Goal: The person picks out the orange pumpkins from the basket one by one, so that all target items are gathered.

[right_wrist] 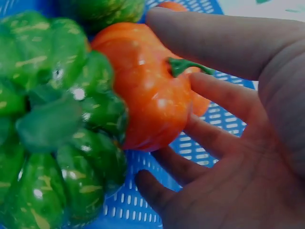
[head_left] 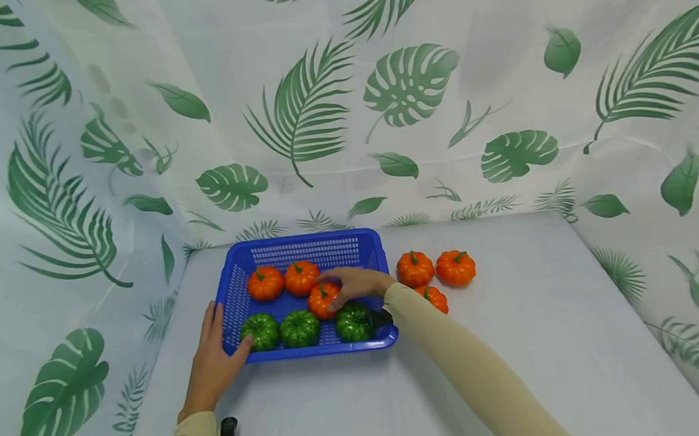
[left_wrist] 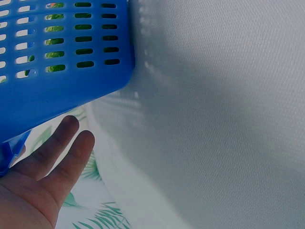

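Observation:
A blue plastic basket (head_left: pixel 319 350) stands on the table, holding three green toy pumpkins, one of them a green pumpkin (head_left: pixel 299 329) at the front middle, and three orange ones. Inside it, my right hand (head_left: pixel 357 282) holds an orange pumpkin (head_left: pixel 323 301), with the thumb on one side and the fingers round the other. The right wrist view shows this orange pumpkin (right_wrist: pixel 147 90) beside a large green pumpkin (right_wrist: pixel 57 124). At the basket's left side rests my left hand (head_left: pixel 213 359), thumb over the rim beside a green pumpkin (head_left: pixel 260 332), straight fingers along the outside.
To the right of the basket, three more orange pumpkins lie on the table (head_left: pixel 550 339); one orange pumpkin (head_left: pixel 434 299) is partly hidden by the right sleeve (head_left: pixel 465 352). A leaf-patterned white curtain (head_left: pixel 336 198) rises along the back and sides.

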### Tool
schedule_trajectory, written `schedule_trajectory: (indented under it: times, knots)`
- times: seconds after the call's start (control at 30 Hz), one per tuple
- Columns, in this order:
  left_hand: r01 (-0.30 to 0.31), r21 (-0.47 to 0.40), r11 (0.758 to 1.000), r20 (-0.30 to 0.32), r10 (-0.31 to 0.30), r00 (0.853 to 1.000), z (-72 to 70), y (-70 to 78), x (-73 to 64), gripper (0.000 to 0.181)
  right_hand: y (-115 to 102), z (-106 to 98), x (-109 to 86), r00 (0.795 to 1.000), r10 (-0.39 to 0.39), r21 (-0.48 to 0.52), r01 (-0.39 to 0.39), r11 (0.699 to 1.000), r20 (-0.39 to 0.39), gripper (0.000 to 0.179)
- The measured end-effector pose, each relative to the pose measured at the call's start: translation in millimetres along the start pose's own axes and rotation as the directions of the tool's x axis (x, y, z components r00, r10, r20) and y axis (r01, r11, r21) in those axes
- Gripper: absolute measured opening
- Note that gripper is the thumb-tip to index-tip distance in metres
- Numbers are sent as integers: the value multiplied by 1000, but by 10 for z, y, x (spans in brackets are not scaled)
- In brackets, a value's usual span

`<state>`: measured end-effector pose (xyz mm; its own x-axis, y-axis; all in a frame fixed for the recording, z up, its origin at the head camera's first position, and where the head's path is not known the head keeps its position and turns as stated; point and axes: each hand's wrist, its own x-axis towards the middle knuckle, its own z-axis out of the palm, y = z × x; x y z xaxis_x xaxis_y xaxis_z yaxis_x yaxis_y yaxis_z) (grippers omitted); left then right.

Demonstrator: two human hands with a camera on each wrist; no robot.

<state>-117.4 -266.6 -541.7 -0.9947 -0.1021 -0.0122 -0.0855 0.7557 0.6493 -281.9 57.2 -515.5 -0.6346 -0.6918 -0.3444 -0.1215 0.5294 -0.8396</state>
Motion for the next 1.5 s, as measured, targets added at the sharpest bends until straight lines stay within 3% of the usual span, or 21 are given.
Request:
schedule_trajectory:
  times: [0.1, 0.3, 0.67, 1.3, 1.5]
  knots:
    - [5, -3, 1000, 9, -5, 1000, 3, 15, -5, 98, 6, 16, 9, 1000, 28, -41, -28, 999, 10, 73]
    - [7, 5, 1000, 4, -7, 1000, -27, 23, -11, 97, 31, 51, 55, 1000, -10, -126, 11, 992, 10, 70]
    - [16, 12, 1000, 13, -16, 1000, -22, 31, 12, 97, 11, 89, 53, 999, -32, -165, 27, 986, -30, 68]
    - [6, 21, 1000, -1, -6, 1000, 3, 46, 2, 97, -22, 20, -69, 992, -86, -97, 77, 992, -91, 70]
    - [1, 15, 1000, 2, -1, 1000, 7, 28, 4, 97, -42, -24, -120, 983, -131, -123, 116, 986, -129, 70]
